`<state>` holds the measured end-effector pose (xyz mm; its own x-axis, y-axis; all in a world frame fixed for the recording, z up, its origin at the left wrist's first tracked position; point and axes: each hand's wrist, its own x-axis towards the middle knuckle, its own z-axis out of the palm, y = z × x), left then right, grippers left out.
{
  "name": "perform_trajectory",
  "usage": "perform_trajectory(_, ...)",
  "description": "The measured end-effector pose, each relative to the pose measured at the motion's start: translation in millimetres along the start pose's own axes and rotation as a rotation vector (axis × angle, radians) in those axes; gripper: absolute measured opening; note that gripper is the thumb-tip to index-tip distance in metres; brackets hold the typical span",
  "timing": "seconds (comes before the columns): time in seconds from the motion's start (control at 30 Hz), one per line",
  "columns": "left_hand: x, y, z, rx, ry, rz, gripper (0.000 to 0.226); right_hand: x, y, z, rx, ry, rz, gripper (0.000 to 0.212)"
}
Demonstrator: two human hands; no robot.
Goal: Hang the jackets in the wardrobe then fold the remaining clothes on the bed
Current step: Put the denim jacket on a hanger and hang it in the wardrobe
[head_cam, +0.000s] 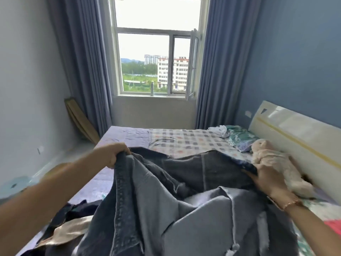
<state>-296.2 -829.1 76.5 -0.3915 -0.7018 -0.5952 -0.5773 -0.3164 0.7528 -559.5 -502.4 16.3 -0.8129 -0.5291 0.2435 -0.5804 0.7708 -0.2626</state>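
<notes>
A large grey-blue denim garment (184, 200) is spread and lifted over the bed (125, 135), filling the lower middle of the view. My left hand (114, 154) grips its upper left edge in a fist. My right hand (267, 178) pinches the upper right edge, a bracelet on that wrist. More clothes lie in a heap at the lower left: a dark garment (77, 209) and a shiny beige one (70, 231). No wardrobe is in view.
A plush toy (273, 163) lies by the white headboard (295, 133), close to my right hand. A patterned pillow (239, 137) and a crumpled white cloth (219, 130) sit at the bed's far right. Beyond are a window (156, 61), curtains, and a board (81, 121) leaning at the left.
</notes>
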Motion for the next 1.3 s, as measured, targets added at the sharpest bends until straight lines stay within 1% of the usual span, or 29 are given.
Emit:
perform_trajectory(0.07, 28.2, 0.6, 23.6, -0.053, 0.065, -0.002, 0.016, -1.3, 0.6, 22.7, 0.079, 0.002, 0.051, 0.045)
perform_trajectory(0.13, 64.5, 5.6, 46.4, -0.157, 0.100, -0.007, 0.019, 1.8, -3.0, 44.3, 0.131, 0.040, 0.050, 0.041)
perform_trajectory(0.2, 108.1, 12.7, 65.5, -0.277, 0.110, 0.020, 0.016, 9.7, -13.4, 67.6, 0.130, 0.059, -0.005, 0.033)
perform_trajectory(0.27, 150.9, 19.8, 75.7, -0.418, 0.114, 0.144, 0.011, 23.5, -32.3, 91.1, 0.188, 0.066, -0.089, 0.023)
perform_trajectory(0.3, 177.5, 23.9, 83.7, -0.453, 0.104, 0.224, 0.011, 37.4, -41.1, 109.6, 0.266, 0.002, -0.114, 0.027)
perform_trajectory(0.33, 198.0, 23.9, 92.3, -0.456, 0.069, 0.305, 0.007, 47.5, -50.0, 129.1, 0.359, -0.125, -0.133, 0.042)
perform_trajectory(0.37, 213.2, 19.0, 100.6, -0.392, 0.037, 0.379, 0.019, 53.1, -60.0, 144.5, 0.441, -0.274, -0.174, 0.060)
perform_trajectory(0.4, 228.4, 7.3, 112.8, -0.227, 0.033, 0.425, 0.047, 57.8, -66.1, 164.7, 0.480, -0.420, -0.195, 0.074)
perform_trajectory(0.43, 240.2, -8.5, 126.0, 0.069, 0.081, 0.454, 0.069, 61.3, -68.3, 186.5, 0.493, -0.518, -0.209, 0.080)
perform_trajectory(0.47, 256.2, -38.3, 140.5, 0.388, 0.102, 0.463, 0.075, 60.2, -63.6, 216.3, 0.492, -0.584, -0.186, 0.078)
perform_trajectory(0.5, 258.6, -73.0, 154.9, 0.595, 0.104, 0.492, 0.070, 54.2, -54.8, 241.6, 0.496, -0.598, -0.146, 0.072)
perform_trajectory(0.53, 255.3, -112.1, 166.8, 0.706, 0.064, 0.505, 0.063, 46.1, -42.4, 261.5, 0.483, -0.601, -0.072, 0.066)
perform_trajectory(0.6, 243.3, -206.4, 191.0, 0.754, -0.031, 0.410, 0.053, 25.3, -8.3, 307.8, 0.389, -0.667, 0.101, 0.058)
perform_trajectory(0.67, 231.0, -293.1, 195.6, 0.780, -0.058, 0.254, 0.048, 1.0, 22.9, 341.0, 0.261, -0.746, 0.186, 0.067)
perform_trajectory(0.7, 225.0, -321.3, 195.6, 0.776, -0.059, 0.171, 0.046, -8.1, 35.7, 352.9, 0.203, -0.790, 0.202, 0.075)
perform_trajectory(0.77, 219.5, -364.8, 197.4, 0.765, -0.093, 0.003, 0.045, -28.4, 50.7, 376.7, 0.181, -0.903, 0.247, 0.090)
perform_trajectory(0.83, 216.4, -380.2, 199.8, 0.759, -0.096, -0.108, 0.049, -44.8, 54.5, 392.0, 0.197, -0.919, 0.330, 0.094)
perform_trajectory(0.87, 218.0, -382.0, 200.6, 0.749, -0.055, -0.138, 0.051, -51.7, 54.3, 397.4, 0.208, -0.867, 0.391, 0.093)
perform_trajectory(0.97, 225.8, -373.0, 197.3, 0.702, 0.060, -0.234, 0.063, -60.7, 59.8, 417.2, 0.340, -0.689, 0.729, 0.091)
perform_trajectory(1.0, 227.8, -371.0, 195.1, 0.677, 0.075, -0.288, 0.069, -62.5, 64.4, 425.6, 0.429, -0.679, 0.819, 0.092)
perform_trajectory(1.03, 229.4, -370.3, 192.6, 0.656, 0.078, -0.330, 0.072, -64.7, 68.7, 432.4, 0.535, -0.675, 0.898, 0.085)
perform_trajectory(1.07, 229.9, -370.4, 191.4, 0.642, 0.071, -0.360, 0.071, -66.0, 70.4, 436.6, 0.644, -0.666, 0.962, 0.065)
perform_trajectory(1.1, 228.8, -370.7, 190.9, 0.667, 0.056, -0.379, 0.066, -68.4, 71.1, 440.2, 0.733, -0.681, 1.003, 0.039)
perform_trajectory(1.13, 225.9, -369.3, 192.8, 0.726, 0.056, -0.377, 0.060, -70.1, 71.4, 443.5, 0.772, -0.682, 1.035, 0.022)
perform_trajectory(1.17, 222.8, -367.1, 195.6, 0.804, 0.072, -0.354, 0.056, -71.5, 69.3, 443.8, 0.788, -0.649, 1.080, 0.020)
perform_trajectory(1.2, 220.0, -363.9, 199.6, 0.872, 0.092, -0.305, 0.053, -73.8, 70.3, 447.3, 0.746, -0.606, 1.125, 0.032)
perform_trajectory(1.23, 217.6, -360.3, 204.0, 0.926, 0.102, -0.232, 0.052, -77.3, 71.4, 451.9, 0.693, -0.552, 1.192, 0.052)
perform_trajectory(1.27, 215.8, -355.8, 209.3, 0.964, 0.101, -0.136, 0.049, -77.7, 72.2, 451.7, 0.618, -0.522, 1.234, 0.068)
perform_trajectory(1.3, 213.9, -349.7, 215.4, 0.981, 0.086, -0.041, 0.047, -78.3, 73.3, 452.4, 0.620, -0.533, 1.264, 0.072)
